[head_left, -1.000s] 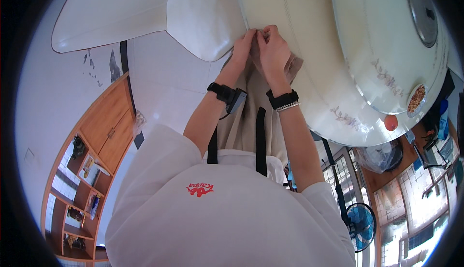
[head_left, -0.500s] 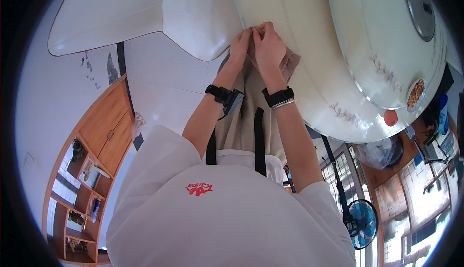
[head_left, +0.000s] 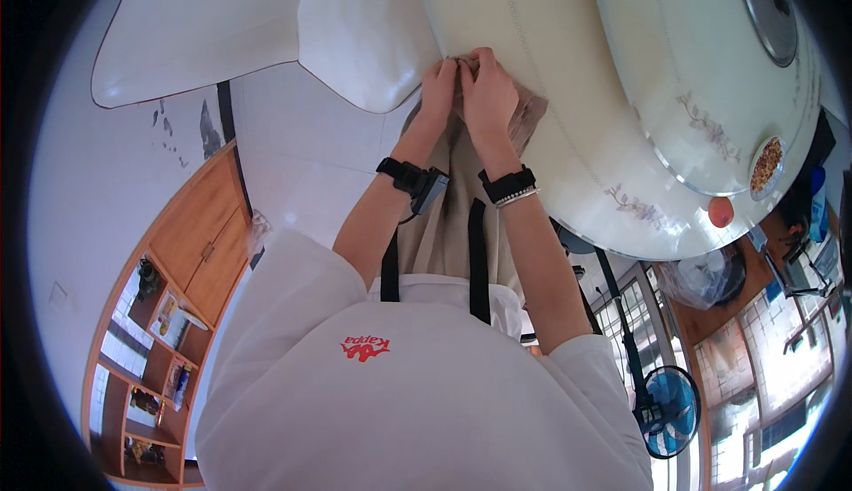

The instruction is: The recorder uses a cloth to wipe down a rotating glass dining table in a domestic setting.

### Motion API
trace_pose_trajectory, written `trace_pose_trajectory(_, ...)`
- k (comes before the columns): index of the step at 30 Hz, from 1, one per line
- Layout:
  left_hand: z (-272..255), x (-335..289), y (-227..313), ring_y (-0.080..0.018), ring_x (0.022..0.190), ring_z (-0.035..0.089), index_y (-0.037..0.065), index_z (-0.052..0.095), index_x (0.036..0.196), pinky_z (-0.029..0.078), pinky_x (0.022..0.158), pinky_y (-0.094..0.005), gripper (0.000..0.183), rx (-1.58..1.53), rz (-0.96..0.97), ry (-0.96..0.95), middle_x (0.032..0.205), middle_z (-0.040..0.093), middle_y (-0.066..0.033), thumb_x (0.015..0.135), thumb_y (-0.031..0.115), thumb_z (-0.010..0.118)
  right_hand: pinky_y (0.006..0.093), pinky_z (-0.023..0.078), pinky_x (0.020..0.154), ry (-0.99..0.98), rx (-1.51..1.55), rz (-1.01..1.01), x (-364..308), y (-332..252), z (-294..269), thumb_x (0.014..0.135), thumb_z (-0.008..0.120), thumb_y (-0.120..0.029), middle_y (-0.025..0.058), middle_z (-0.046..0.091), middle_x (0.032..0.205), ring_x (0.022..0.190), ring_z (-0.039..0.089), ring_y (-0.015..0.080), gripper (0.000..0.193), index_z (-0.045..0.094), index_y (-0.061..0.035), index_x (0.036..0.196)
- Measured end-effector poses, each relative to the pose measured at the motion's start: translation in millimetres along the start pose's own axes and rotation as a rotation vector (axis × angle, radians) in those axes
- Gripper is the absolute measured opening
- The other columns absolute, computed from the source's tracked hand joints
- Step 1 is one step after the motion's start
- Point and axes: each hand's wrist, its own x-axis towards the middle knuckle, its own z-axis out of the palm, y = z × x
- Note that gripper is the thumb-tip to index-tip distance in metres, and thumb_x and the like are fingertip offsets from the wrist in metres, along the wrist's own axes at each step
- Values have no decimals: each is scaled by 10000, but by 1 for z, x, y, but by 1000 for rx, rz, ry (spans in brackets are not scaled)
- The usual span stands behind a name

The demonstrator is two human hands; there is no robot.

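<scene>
Both my hands meet at the near edge of a round cream table (head_left: 568, 162). My left hand (head_left: 437, 98) pinches the upper edge of a thin, crinkled brown sheet that looks like a plastic bag (head_left: 531, 116). Close against it, my right hand (head_left: 490, 105) is closed on the same brown bag with bent fingers. The bag's loose part sticks out to the right of my right hand, over the table edge. My fingers cover its top edge, so I cannot see how far it is opened.
A raised turntable (head_left: 639, 56) on the table bears a grey lid (head_left: 765, 16). A plate of nuts (head_left: 767, 170) and a reddish round fruit (head_left: 721, 212) lie at right. White chairs (head_left: 364, 38) stand at left; a blue fan (head_left: 672, 411) stands at lower right.
My hands stay together on the brown bag, with their fingers slightly shifted. My right hand has moved a little down and left, and the bag's loose part has changed its folds.
</scene>
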Motion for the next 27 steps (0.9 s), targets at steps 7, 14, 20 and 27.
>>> trace_pose_trajectory(7, 8, 0, 1, -125, 702, 514, -41, 598, 845, 414, 634, -266, 367, -79, 11, 62, 754, 592, -74, 841, 309, 489, 405, 474, 572, 44, 2, 11, 5, -5, 0, 836, 523, -233, 100, 606, 771, 691, 601, 300, 155, 482, -101, 906)
trace_pose_trajectory(14, 2, 27, -10, -255, 907, 539, -47, 491, 1119, 405, 807, -336, 526, 178, 131, 158, 1012, 567, -209, 811, 376, 542, 419, 468, 645, 69, 126, 107, 10, -21, 3, 847, 496, -200, 135, 594, 864, 782, 584, 326, 249, 474, -55, 1049)
trace_pose_trajectory(20, -7, -15, 17, -347, 1120, 411, -21, 437, 1189, 344, 910, -414, 486, 565, 801, 362, 1250, 397, -224, 809, 253, 565, 451, 283, 996, 91, -211, -289, -42, 6, 7, 823, 500, -162, 148, 355, 1324, 1225, 320, 343, 471, 379, -67, 1269)
trace_pose_trajectory(27, -12, -39, 33, -368, 1238, 313, -42, 357, 1269, 285, 1002, -438, 516, 969, 1086, -189, 1358, 306, -207, 844, 226, 476, 455, 206, 1040, -4, -311, -313, -32, 22, 0, 838, 438, -211, 115, 188, 1437, 1314, 192, 299, 549, 296, -86, 1354)
